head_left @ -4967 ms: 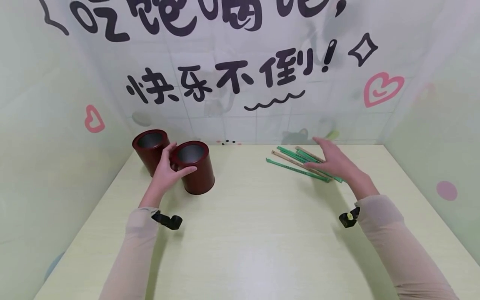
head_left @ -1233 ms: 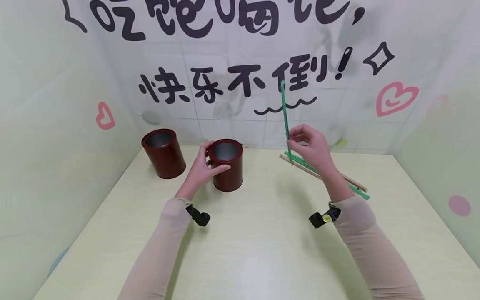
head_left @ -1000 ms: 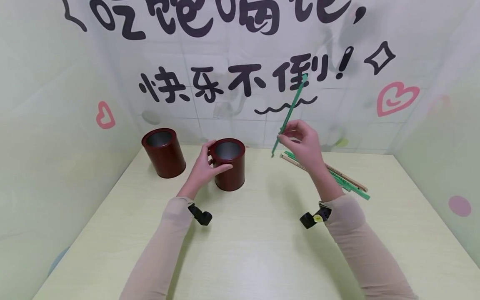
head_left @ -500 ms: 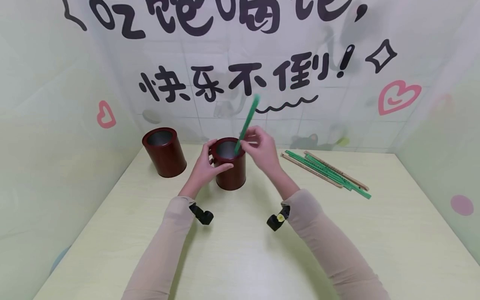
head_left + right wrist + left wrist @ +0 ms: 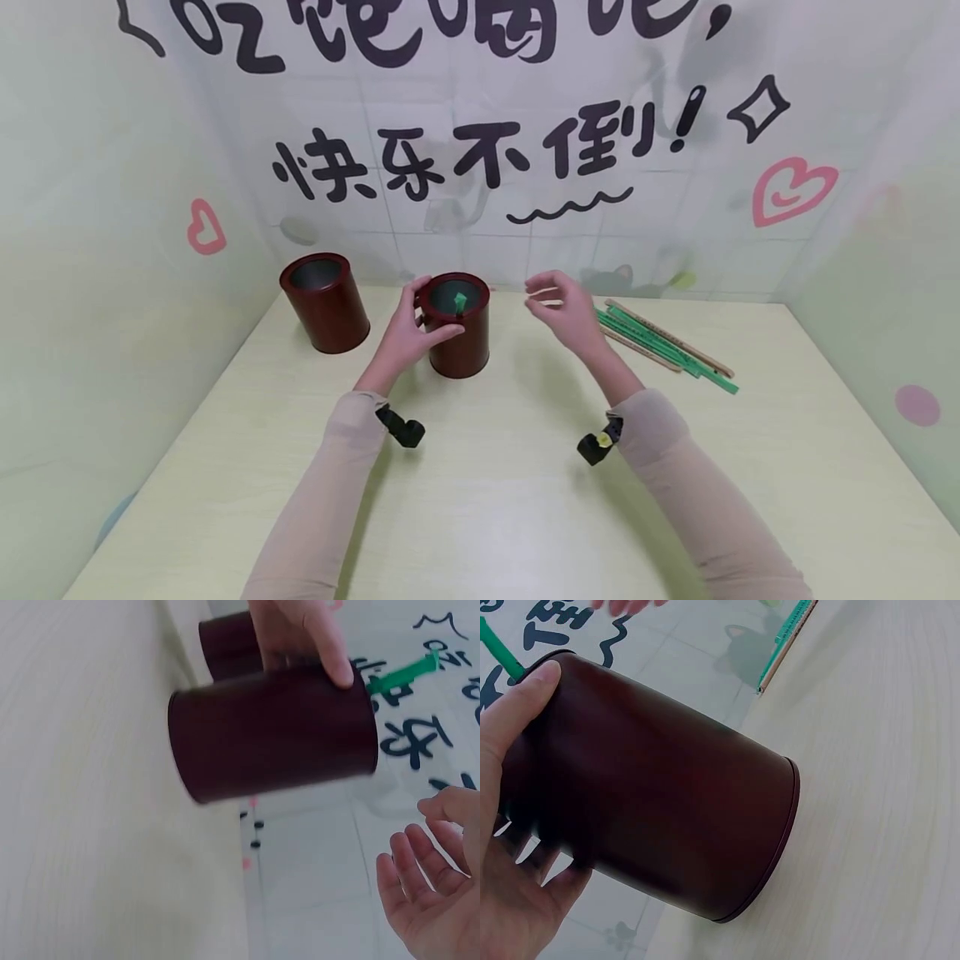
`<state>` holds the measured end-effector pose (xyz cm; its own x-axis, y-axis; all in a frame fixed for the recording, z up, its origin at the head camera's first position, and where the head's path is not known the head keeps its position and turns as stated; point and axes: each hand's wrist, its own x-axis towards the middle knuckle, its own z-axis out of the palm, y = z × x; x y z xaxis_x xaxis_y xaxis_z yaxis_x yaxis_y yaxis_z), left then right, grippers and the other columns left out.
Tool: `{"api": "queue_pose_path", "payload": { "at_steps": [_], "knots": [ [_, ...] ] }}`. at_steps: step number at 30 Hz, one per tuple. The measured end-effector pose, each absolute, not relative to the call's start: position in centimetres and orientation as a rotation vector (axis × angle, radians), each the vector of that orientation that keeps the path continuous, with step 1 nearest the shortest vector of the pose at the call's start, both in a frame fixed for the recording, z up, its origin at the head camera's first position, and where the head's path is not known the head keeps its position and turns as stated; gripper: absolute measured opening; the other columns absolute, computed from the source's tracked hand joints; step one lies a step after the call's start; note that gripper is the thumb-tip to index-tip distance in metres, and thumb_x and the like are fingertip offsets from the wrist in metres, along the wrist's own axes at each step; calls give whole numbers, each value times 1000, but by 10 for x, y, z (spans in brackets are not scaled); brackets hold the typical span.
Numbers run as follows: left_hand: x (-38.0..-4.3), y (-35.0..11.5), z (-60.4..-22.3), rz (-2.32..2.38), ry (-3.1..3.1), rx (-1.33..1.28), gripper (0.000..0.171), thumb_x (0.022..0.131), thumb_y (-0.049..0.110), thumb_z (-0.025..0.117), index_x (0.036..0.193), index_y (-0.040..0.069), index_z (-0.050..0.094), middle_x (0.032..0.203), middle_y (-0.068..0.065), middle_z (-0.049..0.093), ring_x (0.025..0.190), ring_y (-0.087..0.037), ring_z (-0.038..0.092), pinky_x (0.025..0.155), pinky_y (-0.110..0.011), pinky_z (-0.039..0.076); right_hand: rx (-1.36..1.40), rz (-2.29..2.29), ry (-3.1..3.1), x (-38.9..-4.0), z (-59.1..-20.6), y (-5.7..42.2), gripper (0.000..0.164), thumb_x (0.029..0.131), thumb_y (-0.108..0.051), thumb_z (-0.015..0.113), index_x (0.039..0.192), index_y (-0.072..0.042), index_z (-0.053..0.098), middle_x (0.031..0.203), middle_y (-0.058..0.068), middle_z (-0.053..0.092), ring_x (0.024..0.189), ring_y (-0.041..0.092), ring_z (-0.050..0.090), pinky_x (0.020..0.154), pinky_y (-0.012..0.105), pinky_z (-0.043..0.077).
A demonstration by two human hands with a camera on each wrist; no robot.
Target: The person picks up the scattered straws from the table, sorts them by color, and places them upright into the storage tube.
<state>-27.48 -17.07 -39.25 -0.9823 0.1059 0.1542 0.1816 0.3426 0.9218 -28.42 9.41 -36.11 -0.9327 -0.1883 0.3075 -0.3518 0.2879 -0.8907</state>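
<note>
My left hand [image 5: 405, 337] grips a dark red cylindrical canister [image 5: 461, 354] standing upright on the table, thumb across the front near its rim and fingers round the far side. A slim green stick [image 5: 460, 302] stands in this canister; its top end pokes above the rim, also in the right wrist view, and its lower part is hidden inside. Right of the canister, in the air, my right hand [image 5: 573, 321] holds nothing, its fingers loosely bent and apart. Behind it lie several slim green and tan sticks [image 5: 667, 342] with small print, in a loose pile.
A second dark red canister [image 5: 326, 308] stands upright at the back left, apart from the held one. The pale wood table [image 5: 480, 483] meets a printed cloth wall [image 5: 495, 250] at the back, with cloth sides left and right.
My left hand has slid its canister right, away from the other. My right hand took a green stick from the pile, lowered it into the canister, let go and drew back right.
</note>
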Motion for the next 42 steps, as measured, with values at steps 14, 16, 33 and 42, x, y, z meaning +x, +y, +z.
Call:
{"api": "queue_pose_path", "payload": {
  "at_steps": [14, 16, 33, 42],
  "knots": [
    [-275, -174, -397, -1683, -2503, -282, 93, 86, 22, 80, 155, 13, 18, 160, -11, 29, 148, -28, 31, 121, -54, 30, 262, 1409, -2568, -286, -392, 197, 30, 96, -11, 63, 122, 4, 60, 123, 24, 65, 110, 39, 65, 72, 7, 46],
    [-275, -174, -397, -1688, -2501, -285, 93, 85, 23, 80, 155, 14, 19, 160, -10, 29, 148, -28, 31, 121, -54, 31, 233, 1379, -2583, -286, -397, 211, 30, 97, -11, 62, 122, 4, 60, 123, 25, 65, 109, 40, 64, 73, 7, 45],
    [-277, -174, -397, -1677, -2511, -282, 93, 86, 23, 80, 155, 14, 19, 161, -10, 29, 149, -28, 30, 121, -54, 31, 65, 1199, -2742, -280, -424, 275, 33, 99, -14, 59, 123, 8, 57, 122, 31, 61, 112, 47, 62, 99, 55, 49],
    [-276, -172, -396, -1698, -2495, -294, 93, 85, 21, 80, 155, 13, 19, 161, -10, 29, 148, -28, 31, 121, -54, 31, 19, 1151, -2804, -270, -424, 299, 44, 99, -30, 61, 124, 6, 60, 122, 31, 62, 114, 45, 60, 82, 33, 51]
  ]
}}
